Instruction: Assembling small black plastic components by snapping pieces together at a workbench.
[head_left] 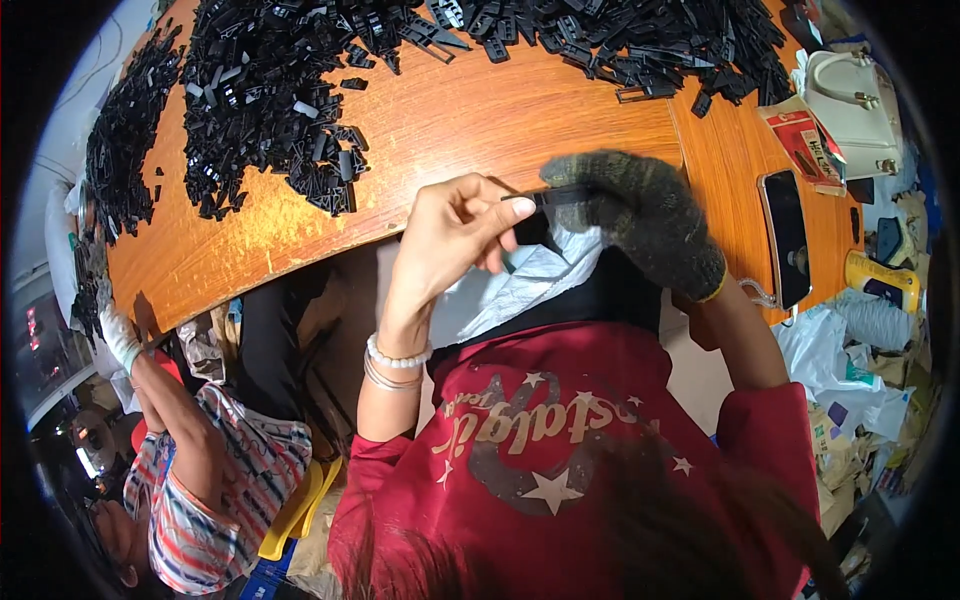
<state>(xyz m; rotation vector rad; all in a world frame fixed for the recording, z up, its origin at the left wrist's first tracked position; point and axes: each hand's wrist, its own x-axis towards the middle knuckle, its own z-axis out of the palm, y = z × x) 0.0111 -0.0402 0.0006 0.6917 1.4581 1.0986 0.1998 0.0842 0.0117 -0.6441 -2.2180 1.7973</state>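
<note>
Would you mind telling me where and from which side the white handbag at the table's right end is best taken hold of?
By its arched handle, I'd judge: it stands up clear of the white handbag as an open loop, so fingers can hook under it from above. The body looks broad and smooth, and black plastic parts crowd its left.

Your left hand (450, 225) is bare and raised, its wrist ringed by bracelets, fingers pinched together at the tips. Your right hand (640, 215), in a dark knit glove, meets it from the opposite side, fingers curled closed, forearm bare.
</note>
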